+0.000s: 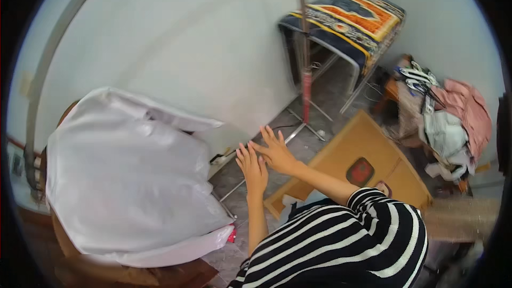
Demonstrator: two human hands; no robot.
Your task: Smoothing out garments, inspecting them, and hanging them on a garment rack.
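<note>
My left hand (252, 170) and my right hand (276, 153) are raised side by side in the middle of the view. Both are open, fingers stretched out and slightly apart, and neither holds anything. Their fingertips come close together; whether they touch I cannot tell. To the left of my hands, a large white garment (128, 176), which looks like a shirt, is spread over a brown piece of furniture (205, 274). One narrow flap of the white cloth points toward my fingers, apart from them.
Beyond my hands, a thin upright pole (306, 48) stands on splayed metal legs. Behind it is a table draped with a patterned cloth (354, 16). Flattened cardboard (341, 152) lies on the floor at right, beside piled clothes (464, 109) and hangers (418, 77). A pale wall (202, 37) runs behind.
</note>
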